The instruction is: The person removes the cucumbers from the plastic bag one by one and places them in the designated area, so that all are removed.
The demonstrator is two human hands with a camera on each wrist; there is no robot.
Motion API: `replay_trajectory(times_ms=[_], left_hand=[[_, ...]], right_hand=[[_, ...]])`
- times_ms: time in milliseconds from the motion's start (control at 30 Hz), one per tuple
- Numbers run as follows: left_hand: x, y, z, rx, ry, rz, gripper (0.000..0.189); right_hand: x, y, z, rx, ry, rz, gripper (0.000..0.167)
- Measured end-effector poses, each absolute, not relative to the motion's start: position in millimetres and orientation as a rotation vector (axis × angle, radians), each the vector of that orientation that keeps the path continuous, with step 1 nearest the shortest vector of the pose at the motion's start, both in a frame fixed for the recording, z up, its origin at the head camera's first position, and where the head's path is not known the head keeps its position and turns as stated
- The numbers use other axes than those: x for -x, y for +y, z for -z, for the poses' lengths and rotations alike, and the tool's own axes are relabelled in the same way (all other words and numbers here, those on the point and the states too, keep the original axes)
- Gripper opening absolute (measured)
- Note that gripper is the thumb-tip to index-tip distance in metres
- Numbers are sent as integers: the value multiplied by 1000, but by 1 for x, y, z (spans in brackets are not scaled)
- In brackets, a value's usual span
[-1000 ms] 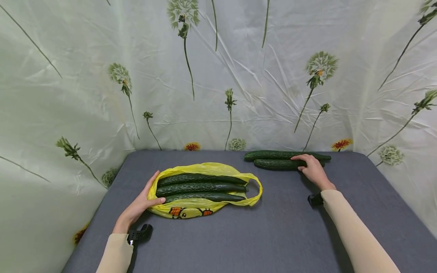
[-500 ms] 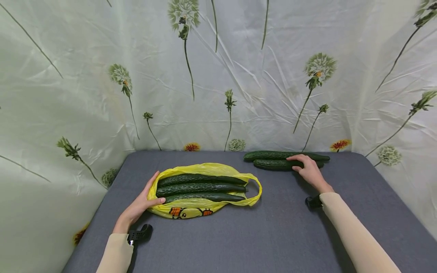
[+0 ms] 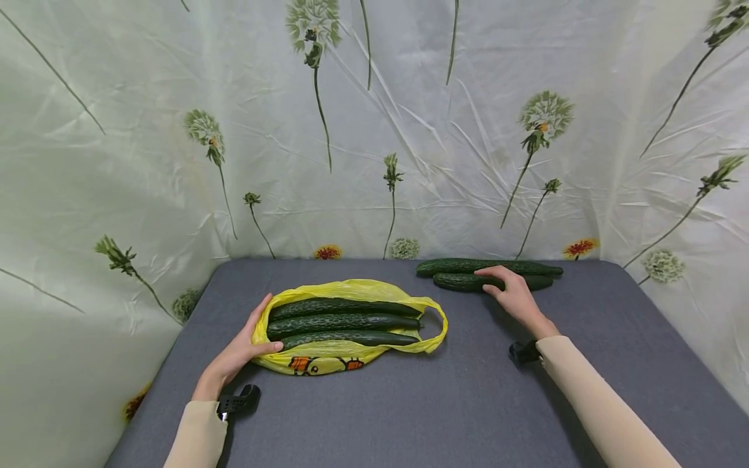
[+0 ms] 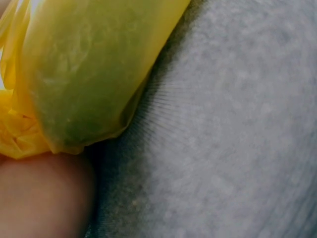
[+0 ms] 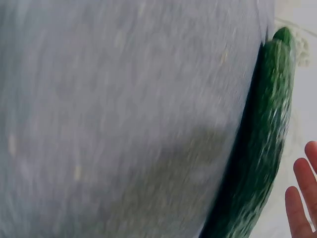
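A yellow plastic bag (image 3: 374,288) lies on its side on the table with three dark green cucumbers (image 3: 345,322) showing in its opening. My left hand (image 3: 234,354) holds its closed left end, thumb over the front edge and fingers round the back. In the left wrist view, a green shape shows through the bag (image 4: 94,74) beside the thumb (image 4: 44,193). Two more cucumbers lie side by side at the back right, a longer far one (image 3: 447,266) and a nearer one (image 3: 456,281). My right hand (image 3: 515,296) hovers over the nearer one, its fingers (image 5: 297,213) spread.
The grey table (image 3: 374,416) ends at the back against a pale curtain (image 3: 409,117) printed with flowers. The bag's handle loop (image 3: 441,325) points right, toward the loose cucumbers. Dark wrist devices sit on both wrists.
My right hand has slid left along the nearer cucumber, toward its left end. The left hand, the bag and the cucumbers have stayed in place.
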State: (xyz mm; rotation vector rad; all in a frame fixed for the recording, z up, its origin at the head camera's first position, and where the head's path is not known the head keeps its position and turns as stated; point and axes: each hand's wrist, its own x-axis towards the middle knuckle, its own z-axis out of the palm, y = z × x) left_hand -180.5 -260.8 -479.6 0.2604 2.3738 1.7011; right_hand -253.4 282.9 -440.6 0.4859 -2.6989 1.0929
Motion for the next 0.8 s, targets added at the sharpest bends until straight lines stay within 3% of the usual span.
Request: replay_trajectory(times_ms=[800], left_hand=[[181, -260, 473, -326, 2420, -1603, 109]], right_hand=[[243, 226, 428, -705, -2587, -1217, 31]])
